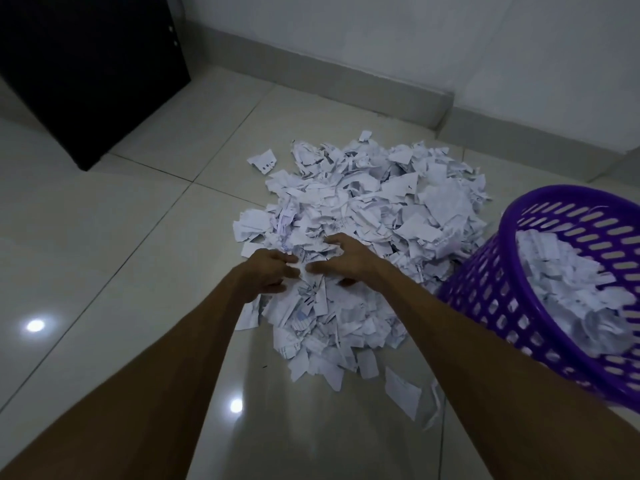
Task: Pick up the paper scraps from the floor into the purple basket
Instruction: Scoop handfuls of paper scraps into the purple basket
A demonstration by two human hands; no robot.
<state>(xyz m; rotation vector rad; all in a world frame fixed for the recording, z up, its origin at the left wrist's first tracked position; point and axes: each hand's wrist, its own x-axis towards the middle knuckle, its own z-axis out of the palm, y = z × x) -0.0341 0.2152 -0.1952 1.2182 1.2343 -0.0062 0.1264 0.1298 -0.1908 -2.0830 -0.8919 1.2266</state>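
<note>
On the pale tiled floor (104,237) the scraps (374,209) are lying heaped beside the part-filled basket (485,292). We are gathering a handful: left hand (266,271) and right hand (346,259) curling fingers into paper. Next, lifting it across, squeezed together.

Both bare forearms are stretched forward and down from the lower corners of the view, drawn together so that the hands lie just beside each other near the middle. The left hand (266,271) is turned with its back up and its fingers (289,270) curled inward, pinching at the scraps (363,216) beneath it. The right hand (341,259) is laid palm down on the same scraps with its fingers spread and bent, the thumb pointed toward the left hand; how firmly anything is gripped cannot be told.
</note>
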